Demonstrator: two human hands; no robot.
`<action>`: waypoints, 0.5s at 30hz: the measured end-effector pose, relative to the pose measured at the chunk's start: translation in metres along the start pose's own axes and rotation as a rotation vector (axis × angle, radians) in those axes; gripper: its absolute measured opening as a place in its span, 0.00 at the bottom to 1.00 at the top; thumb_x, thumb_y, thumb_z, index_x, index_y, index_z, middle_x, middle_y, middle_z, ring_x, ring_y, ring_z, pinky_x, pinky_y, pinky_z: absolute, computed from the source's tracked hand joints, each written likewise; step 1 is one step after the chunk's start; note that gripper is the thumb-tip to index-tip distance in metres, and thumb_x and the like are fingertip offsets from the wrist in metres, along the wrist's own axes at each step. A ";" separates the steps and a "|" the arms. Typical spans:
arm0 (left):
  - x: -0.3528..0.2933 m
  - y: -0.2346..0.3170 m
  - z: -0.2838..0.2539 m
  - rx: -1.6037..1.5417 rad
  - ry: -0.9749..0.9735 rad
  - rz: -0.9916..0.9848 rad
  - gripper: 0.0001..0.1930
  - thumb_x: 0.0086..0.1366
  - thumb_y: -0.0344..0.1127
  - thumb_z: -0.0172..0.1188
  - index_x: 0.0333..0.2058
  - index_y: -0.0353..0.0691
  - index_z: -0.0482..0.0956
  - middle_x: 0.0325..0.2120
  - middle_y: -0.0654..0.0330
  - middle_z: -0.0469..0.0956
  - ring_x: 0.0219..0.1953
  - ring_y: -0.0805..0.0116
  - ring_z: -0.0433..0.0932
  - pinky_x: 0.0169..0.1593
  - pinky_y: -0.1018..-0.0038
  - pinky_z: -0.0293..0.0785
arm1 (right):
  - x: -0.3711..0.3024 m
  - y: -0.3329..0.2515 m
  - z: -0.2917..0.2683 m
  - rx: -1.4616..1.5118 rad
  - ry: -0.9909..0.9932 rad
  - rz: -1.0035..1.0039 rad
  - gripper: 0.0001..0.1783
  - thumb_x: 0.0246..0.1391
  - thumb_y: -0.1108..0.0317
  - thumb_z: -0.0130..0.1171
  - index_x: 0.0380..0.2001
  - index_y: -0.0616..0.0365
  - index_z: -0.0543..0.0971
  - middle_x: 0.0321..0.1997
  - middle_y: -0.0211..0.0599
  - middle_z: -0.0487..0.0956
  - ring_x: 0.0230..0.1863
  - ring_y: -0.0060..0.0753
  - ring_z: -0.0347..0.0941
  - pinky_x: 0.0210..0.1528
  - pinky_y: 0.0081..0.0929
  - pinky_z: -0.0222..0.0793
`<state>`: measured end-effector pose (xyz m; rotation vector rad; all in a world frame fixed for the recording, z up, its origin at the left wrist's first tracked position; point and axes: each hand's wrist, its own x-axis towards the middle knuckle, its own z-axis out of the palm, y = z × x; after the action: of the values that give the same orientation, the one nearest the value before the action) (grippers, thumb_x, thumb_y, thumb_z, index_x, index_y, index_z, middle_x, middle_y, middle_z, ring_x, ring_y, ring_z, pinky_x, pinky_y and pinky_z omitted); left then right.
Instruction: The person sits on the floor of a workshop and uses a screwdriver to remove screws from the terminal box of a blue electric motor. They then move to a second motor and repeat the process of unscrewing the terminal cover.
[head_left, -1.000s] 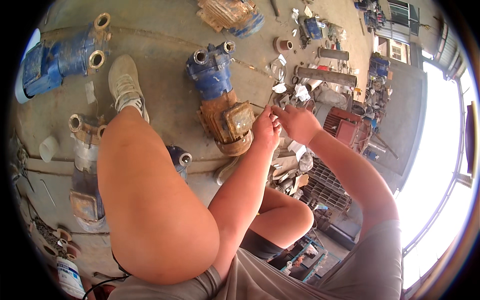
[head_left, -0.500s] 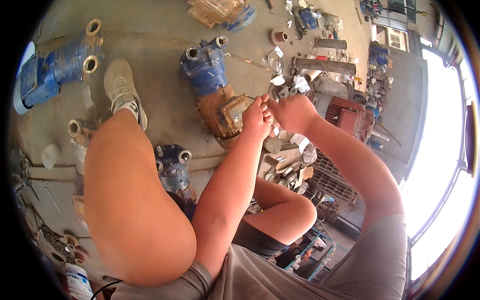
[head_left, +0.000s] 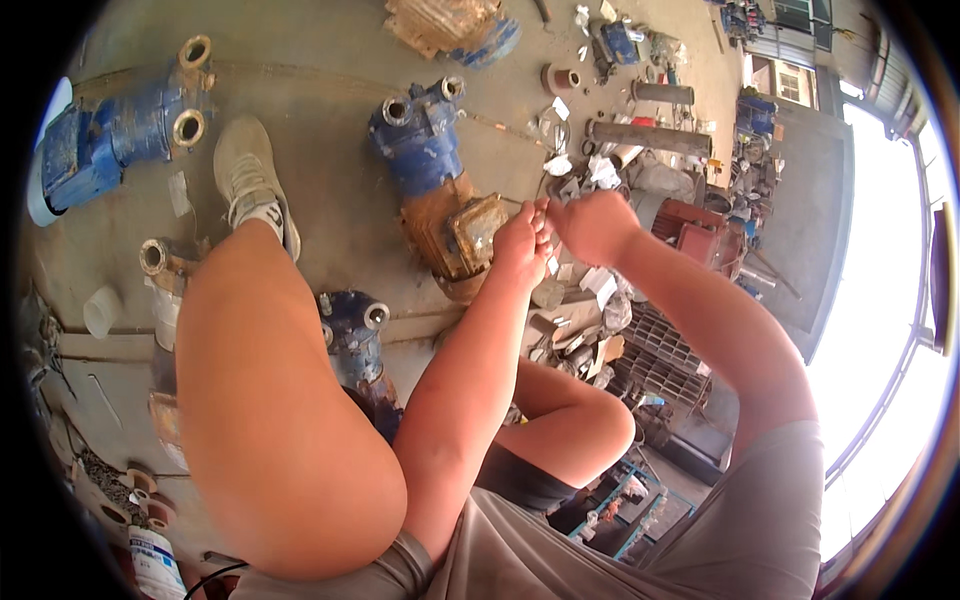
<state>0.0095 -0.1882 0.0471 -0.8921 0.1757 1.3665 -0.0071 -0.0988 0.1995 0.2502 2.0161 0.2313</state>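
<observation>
My left hand [head_left: 522,243] and my right hand [head_left: 593,228] meet in the middle of the view, fingers curled and fingertips close together. A thin dark tip shows just left of the left fingers; what the hands pinch is too small and too covered to name. Just left of and below my hands lies a blue pump [head_left: 418,150] joined to a rusty brown motor [head_left: 437,225]. The motor's square terminal box [head_left: 477,235] is nearest to my left hand. Two round flanged ports stick out of the pump's far end.
A second blue pump [head_left: 125,140] lies at the far left, past my shoe [head_left: 247,175]. Another small blue pump [head_left: 355,325] lies between my legs. To the right are a red-brown motor [head_left: 690,225], metal pipes [head_left: 650,135], a grating [head_left: 660,350] and scattered scrap. A white bucket [head_left: 155,560] stands lower left.
The whole view has shifted slightly, so the pump and motor appear a little to the right and lower. Both hands stay together, with the thin tip now less visible.
</observation>
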 end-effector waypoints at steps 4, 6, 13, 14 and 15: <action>0.002 -0.006 -0.006 0.061 -0.024 -0.028 0.15 0.79 0.45 0.50 0.50 0.43 0.80 0.20 0.75 0.61 0.21 0.81 0.57 0.27 0.78 0.55 | 0.020 0.036 0.058 1.061 -0.344 0.301 0.15 0.60 0.66 0.57 0.49 0.55 0.78 0.21 0.31 0.77 0.21 0.33 0.76 0.22 0.39 0.71; -0.003 0.004 0.006 0.105 0.037 -0.038 0.14 0.79 0.45 0.51 0.50 0.43 0.79 0.20 0.75 0.59 0.21 0.81 0.57 0.28 0.78 0.55 | 0.019 0.036 0.056 1.280 -0.397 0.412 0.12 0.62 0.67 0.56 0.47 0.56 0.78 0.22 0.31 0.76 0.20 0.31 0.74 0.21 0.38 0.69; 0.002 -0.001 -0.004 0.000 0.004 0.016 0.11 0.78 0.44 0.53 0.46 0.45 0.79 0.20 0.76 0.56 0.22 0.80 0.54 0.28 0.78 0.54 | -0.014 0.013 0.029 -0.190 0.427 -0.231 0.11 0.60 0.61 0.58 0.42 0.54 0.76 0.28 0.32 0.78 0.32 0.38 0.79 0.32 0.39 0.73; 0.003 -0.002 -0.004 -0.003 0.015 0.020 0.11 0.78 0.44 0.53 0.47 0.45 0.78 0.20 0.76 0.56 0.22 0.81 0.55 0.28 0.78 0.54 | -0.012 0.014 0.030 -0.199 0.386 -0.208 0.10 0.60 0.62 0.57 0.42 0.54 0.76 0.28 0.32 0.78 0.31 0.38 0.79 0.31 0.38 0.72; 0.004 -0.001 -0.004 -0.020 -0.007 0.020 0.11 0.78 0.45 0.54 0.46 0.46 0.79 0.20 0.76 0.56 0.22 0.81 0.55 0.28 0.78 0.54 | -0.009 0.015 0.031 -0.207 0.347 -0.186 0.10 0.61 0.62 0.56 0.42 0.53 0.76 0.27 0.32 0.77 0.29 0.38 0.78 0.29 0.37 0.72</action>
<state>0.0134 -0.1880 0.0425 -0.9039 0.1662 1.3916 0.0252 -0.0855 0.1974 -0.1170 2.3203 0.3838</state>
